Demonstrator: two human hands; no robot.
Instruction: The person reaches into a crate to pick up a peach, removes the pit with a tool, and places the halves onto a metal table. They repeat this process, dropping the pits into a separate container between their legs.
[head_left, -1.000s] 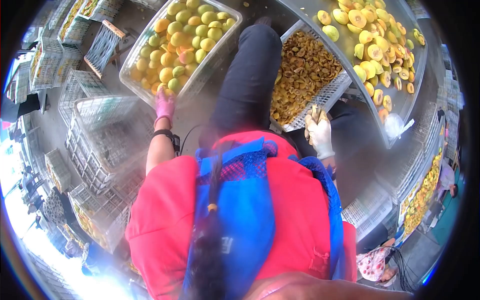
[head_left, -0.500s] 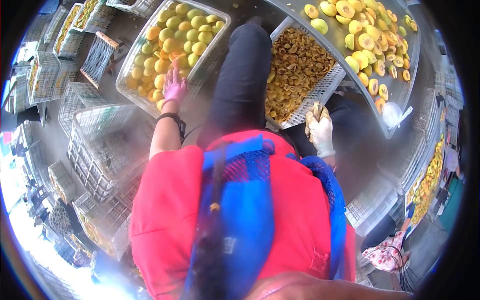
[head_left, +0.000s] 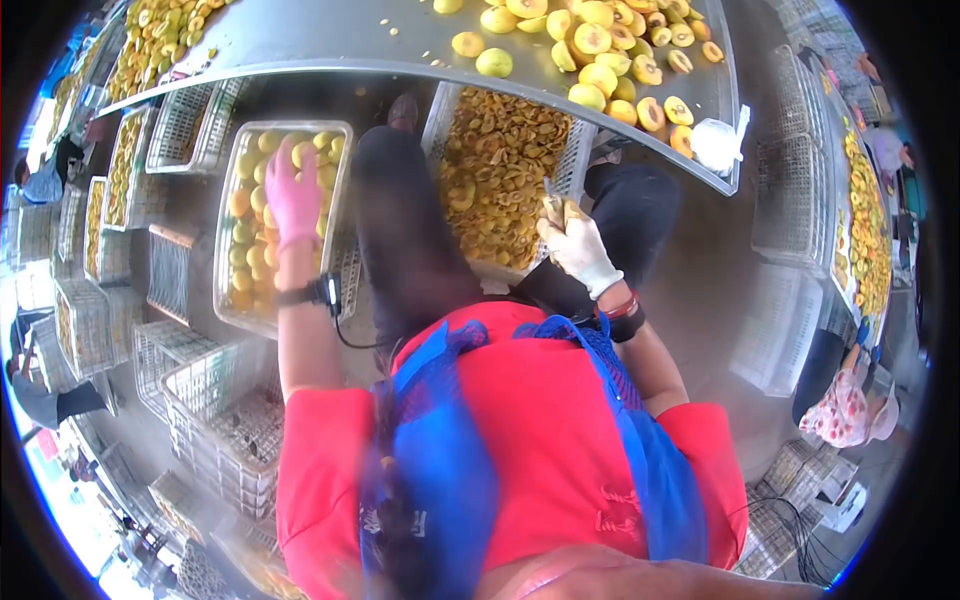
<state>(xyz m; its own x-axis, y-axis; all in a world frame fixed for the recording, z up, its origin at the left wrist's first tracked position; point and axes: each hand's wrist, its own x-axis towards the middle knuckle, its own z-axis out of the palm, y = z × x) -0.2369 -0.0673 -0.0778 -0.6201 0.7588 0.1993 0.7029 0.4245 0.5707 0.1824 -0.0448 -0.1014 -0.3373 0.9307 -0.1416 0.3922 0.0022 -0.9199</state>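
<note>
My left hand, in a pink glove, reaches over a crate of whole yellow-orange fruit that look like peaches. Its fingers are stretched out and apart among the fruit at the crate's far right part; no fruit is clearly gripped. My right hand, in a white glove, is closed around a small knife whose short metal tip points away from me. It hovers by the right edge of a crate between my legs, full of brownish-yellow fruit scraps.
Ahead spans a metal table with halved fruit and a white plastic bag at its corner. White crates stack at the left, near a woven stool. More crates stand right. Another person sits at far right.
The view has swung, showing more of the table ahead. My left hand has shifted deeper over the fruit crate. My right hand still holds the knife, now tilted differently beside the scrap crate.
</note>
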